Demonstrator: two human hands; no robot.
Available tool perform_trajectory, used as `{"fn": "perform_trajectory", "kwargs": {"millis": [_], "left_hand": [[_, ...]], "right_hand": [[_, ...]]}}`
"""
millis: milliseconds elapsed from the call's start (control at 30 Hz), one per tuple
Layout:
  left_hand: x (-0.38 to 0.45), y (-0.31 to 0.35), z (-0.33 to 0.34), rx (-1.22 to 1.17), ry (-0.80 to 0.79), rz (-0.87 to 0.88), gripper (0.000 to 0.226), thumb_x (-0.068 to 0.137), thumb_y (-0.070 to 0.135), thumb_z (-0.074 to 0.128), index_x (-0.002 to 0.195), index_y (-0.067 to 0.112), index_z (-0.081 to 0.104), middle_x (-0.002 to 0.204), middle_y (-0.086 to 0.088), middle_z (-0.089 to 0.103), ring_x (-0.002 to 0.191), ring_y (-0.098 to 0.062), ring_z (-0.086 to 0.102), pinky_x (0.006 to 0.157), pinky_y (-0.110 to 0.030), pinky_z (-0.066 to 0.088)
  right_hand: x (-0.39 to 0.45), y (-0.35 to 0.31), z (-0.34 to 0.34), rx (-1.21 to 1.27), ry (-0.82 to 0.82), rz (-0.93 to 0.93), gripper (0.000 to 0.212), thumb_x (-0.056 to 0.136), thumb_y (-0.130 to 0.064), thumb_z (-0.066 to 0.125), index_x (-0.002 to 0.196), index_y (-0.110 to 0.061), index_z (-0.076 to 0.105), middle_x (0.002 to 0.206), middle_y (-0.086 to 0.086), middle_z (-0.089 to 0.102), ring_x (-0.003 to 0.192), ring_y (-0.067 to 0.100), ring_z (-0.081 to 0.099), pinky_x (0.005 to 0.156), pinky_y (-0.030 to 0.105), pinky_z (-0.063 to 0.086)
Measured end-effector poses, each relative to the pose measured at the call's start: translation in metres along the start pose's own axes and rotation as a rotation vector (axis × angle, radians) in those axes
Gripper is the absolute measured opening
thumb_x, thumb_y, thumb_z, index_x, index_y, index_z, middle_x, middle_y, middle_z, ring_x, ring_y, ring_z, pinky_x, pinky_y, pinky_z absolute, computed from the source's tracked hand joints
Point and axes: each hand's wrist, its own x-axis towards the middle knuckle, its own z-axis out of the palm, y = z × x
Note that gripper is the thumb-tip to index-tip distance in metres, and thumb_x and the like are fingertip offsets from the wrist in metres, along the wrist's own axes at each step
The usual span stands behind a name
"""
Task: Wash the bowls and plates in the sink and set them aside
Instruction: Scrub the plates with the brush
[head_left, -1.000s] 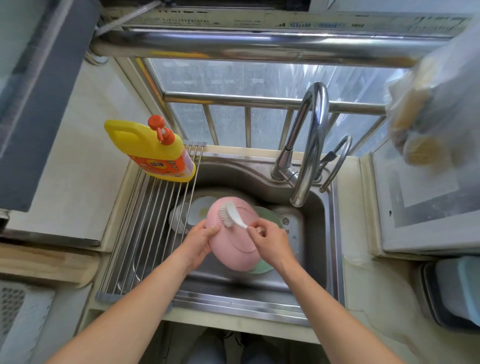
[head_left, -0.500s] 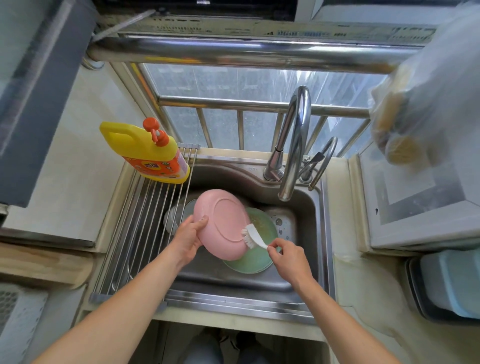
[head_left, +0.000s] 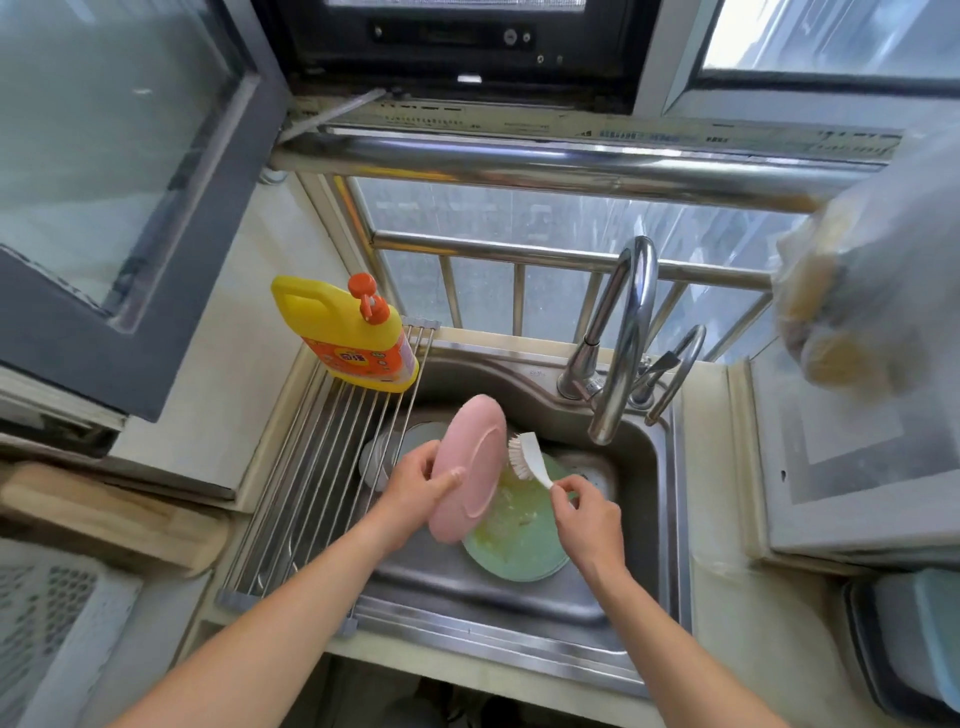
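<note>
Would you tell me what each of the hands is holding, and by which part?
Left hand grips the pink plate by its rim; right hand pinches the white brush by its handle end.

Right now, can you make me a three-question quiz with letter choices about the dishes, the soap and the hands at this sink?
1. Where does the yellow soap bottle stand?
A. on the far end of the metal rack
B. inside the sink
C. on the windowsill

2. What colour is the plate lying flat in the sink?
A. blue
B. green
C. white

3. What is the right hand doing?
A. turning the tap
B. resting open
C. holding the brush

Answers:
1 A, the bottle sits on the rack's bars, left of the basin.
2 B, the green plate lies under the tilted pink plate, which the left hand grips.
3 C, its fingers pinch the white handle, bristles at the pink plate.
</note>
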Motion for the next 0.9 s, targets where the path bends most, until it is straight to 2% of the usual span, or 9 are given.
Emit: {"fn": "perform_trajectory", "kwargs": {"millis": [67, 100, 167, 267, 400, 500, 600, 767, 900], "left_hand": [[-0.003, 0.012, 0.003, 0.191, -0.014, 0.142, 0.011, 0.089, 0.027, 0.069, 0.088, 0.021, 0.060, 0.083, 0.006, 0.063, 0.077, -0.012, 0.061, 0.067, -0.029, 0.049], [-0.004, 0.018, 0.005, 0.303, -0.017, 0.230, 0.017, 0.088, 0.026, 0.067, 0.081, 0.017, 0.053, 0.075, 0.006, 0.055, 0.070, -0.011, 0.052, 0.063, -0.026, 0.040], [-0.006, 0.027, 0.009, 0.483, -0.039, 0.389, 0.025, 0.088, 0.018, 0.063, 0.074, 0.014, 0.042, 0.071, 0.001, 0.045, 0.066, -0.014, 0.043, 0.060, -0.028, 0.033], [0.001, 0.021, 0.014, 0.774, -0.103, 0.486, 0.023, 0.087, 0.011, 0.055, 0.075, 0.019, 0.037, 0.076, 0.003, 0.045, 0.071, -0.018, 0.046, 0.062, -0.033, 0.041], [0.011, -0.010, 0.017, 0.978, -0.043, 0.411, 0.014, 0.088, 0.007, 0.052, 0.081, 0.017, 0.046, 0.082, 0.001, 0.049, 0.072, -0.024, 0.053, 0.062, -0.040, 0.049], [0.019, -0.031, 0.015, 1.020, 0.050, 0.292, 0.017, 0.088, 0.001, 0.054, 0.083, 0.017, 0.052, 0.082, 0.000, 0.050, 0.070, -0.028, 0.057, 0.060, -0.040, 0.049], [0.028, -0.043, 0.012, 1.050, 0.095, 0.216, 0.021, 0.087, -0.001, 0.054, 0.083, 0.019, 0.048, 0.077, 0.003, 0.045, 0.069, -0.028, 0.056, 0.058, -0.041, 0.048], [0.048, -0.052, 0.012, 0.939, 0.147, 0.103, 0.026, 0.087, 0.004, 0.059, 0.072, 0.018, 0.043, 0.068, 0.003, 0.049, 0.066, -0.025, 0.052, 0.058, -0.040, 0.049], [0.052, -0.052, 0.023, 0.845, 0.166, 0.132, 0.028, 0.089, 0.014, 0.067, 0.073, 0.014, 0.044, 0.070, 0.000, 0.051, 0.066, -0.028, 0.051, 0.058, -0.040, 0.046]], "right_hand": [[0.002, 0.002, -0.002, -0.011, 0.011, 0.021, 0.018, 0.095, -0.031, 0.053, 0.086, -0.028, 0.068, 0.076, -0.002, 0.068, 0.069, 0.019, 0.063, 0.063, 0.035, 0.049], [0.003, 0.003, -0.003, -0.024, 0.010, 0.023, 0.018, 0.096, -0.031, 0.053, 0.087, -0.027, 0.068, 0.077, -0.001, 0.068, 0.069, 0.018, 0.063, 0.063, 0.035, 0.049], [0.007, 0.005, -0.003, -0.050, -0.001, 0.030, 0.018, 0.096, -0.032, 0.053, 0.089, -0.027, 0.069, 0.079, -0.001, 0.068, 0.071, 0.017, 0.063, 0.063, 0.035, 0.049], [0.012, 0.009, -0.001, -0.092, -0.034, 0.055, 0.019, 0.096, -0.033, 0.053, 0.094, -0.026, 0.070, 0.088, 0.002, 0.069, 0.080, 0.021, 0.063, 0.066, 0.033, 0.045], [0.016, 0.015, 0.005, -0.145, -0.078, 0.068, 0.017, 0.096, -0.033, 0.053, 0.088, -0.027, 0.067, 0.084, 0.000, 0.068, 0.078, 0.021, 0.063, 0.065, 0.031, 0.045], [0.016, 0.022, 0.011, -0.145, -0.108, 0.080, 0.016, 0.096, -0.032, 0.053, 0.086, -0.028, 0.066, 0.082, 0.001, 0.068, 0.079, 0.023, 0.063, 0.068, 0.032, 0.048], [0.015, 0.027, 0.017, -0.137, -0.142, 0.087, 0.017, 0.096, -0.032, 0.053, 0.087, -0.027, 0.067, 0.082, 0.001, 0.069, 0.079, 0.022, 0.063, 0.069, 0.031, 0.047], [0.014, 0.026, 0.026, -0.091, -0.151, 0.058, 0.018, 0.096, -0.034, 0.053, 0.090, -0.026, 0.068, 0.083, -0.003, 0.069, 0.077, 0.017, 0.062, 0.064, 0.030, 0.043], [0.019, 0.019, 0.036, -0.018, -0.147, 0.020, 0.017, 0.096, -0.031, 0.054, 0.093, -0.025, 0.070, 0.081, -0.007, 0.067, 0.078, 0.014, 0.061, 0.067, 0.030, 0.043]]}}
